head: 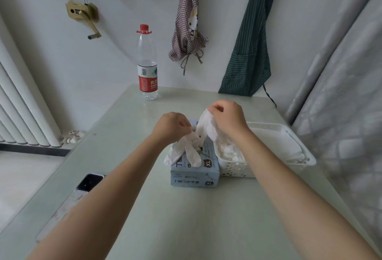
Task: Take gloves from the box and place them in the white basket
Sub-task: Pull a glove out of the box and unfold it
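Both hands are working over the glove box (194, 168), bare forearms reaching in from the near edge. The right hand (228, 118) is curling its fingers shut and pinching the cuff end of a white glove (208, 124); the glove is hanging down and to the left from that pinch, its lower end running toward the box opening right beside the other hand. The left hand (172, 126) is also curling tight, fingertips pinching a second glove (186, 152) at the box's top slot; that glove's fingers are spilling down below the pinch, draping over the box top toward the near side. Cannot tell whether the two gloves are tangled together where they are meeting between the two pinches.

The box is sitting directly under the left hand's pinch, light blue, with XL marks on its top and near face. The white basket (237, 169) is standing just right of the box, touching or nearly touching it, below and to the right of the right hand's pinch; the right forearm is crossing over it. White gloves in basket (229, 149) are lying piled inside, below the right wrist.

Well beyond both hands a water bottle (147, 67) is standing upright on the table (186, 218). A phone (90, 182) is lying left of the left forearm. Aprons (250, 42) are hanging on the wall behind.
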`<state>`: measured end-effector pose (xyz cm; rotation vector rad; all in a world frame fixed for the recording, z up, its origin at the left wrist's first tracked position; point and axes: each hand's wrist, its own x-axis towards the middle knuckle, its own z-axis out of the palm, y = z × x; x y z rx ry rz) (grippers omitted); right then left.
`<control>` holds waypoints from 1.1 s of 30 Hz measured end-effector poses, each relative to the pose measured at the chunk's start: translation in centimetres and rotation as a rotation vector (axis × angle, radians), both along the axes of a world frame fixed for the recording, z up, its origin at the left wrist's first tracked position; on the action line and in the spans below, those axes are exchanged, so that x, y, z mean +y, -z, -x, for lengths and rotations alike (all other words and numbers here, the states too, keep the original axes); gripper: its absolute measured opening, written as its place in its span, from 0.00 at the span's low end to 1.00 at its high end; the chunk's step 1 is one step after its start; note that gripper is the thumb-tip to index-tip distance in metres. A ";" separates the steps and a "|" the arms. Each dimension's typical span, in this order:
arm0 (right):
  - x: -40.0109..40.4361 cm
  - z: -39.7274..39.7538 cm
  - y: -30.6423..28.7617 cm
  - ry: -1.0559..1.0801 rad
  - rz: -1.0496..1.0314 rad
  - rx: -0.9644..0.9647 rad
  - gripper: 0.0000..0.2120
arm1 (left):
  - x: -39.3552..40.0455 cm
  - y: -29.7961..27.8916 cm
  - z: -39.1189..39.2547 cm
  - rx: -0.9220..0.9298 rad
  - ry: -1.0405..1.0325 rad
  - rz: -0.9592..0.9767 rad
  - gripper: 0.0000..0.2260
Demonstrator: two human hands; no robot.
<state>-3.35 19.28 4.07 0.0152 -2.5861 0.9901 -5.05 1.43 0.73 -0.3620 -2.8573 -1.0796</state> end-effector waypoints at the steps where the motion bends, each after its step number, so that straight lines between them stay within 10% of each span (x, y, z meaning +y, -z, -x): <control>1: 0.0 0.0 -0.3 0.004 0.039 0.032 0.09 | 0.0 0.1 0.1 0.005 -0.008 -0.012 0.04; 9: 0.3 -1.2 -2.5 -0.090 0.503 -0.054 0.11 | 1.2 -2.3 -1.4 -0.088 0.187 -0.577 0.18; 17: 1.5 -2.0 -3.1 -0.092 0.615 -0.075 0.09 | 1.6 -3.6 -0.9 -0.304 0.153 -0.953 0.09; 26: 2.6 -2.5 -2.5 -0.267 0.520 -0.193 0.20 | 1.4 -4.1 -1.5 -0.315 0.365 -0.877 0.18; 33: 3.1 -2.9 -3.9 -0.145 0.579 -0.085 0.25 | 0.9 -4.5 -1.4 -0.323 -0.148 -0.912 0.15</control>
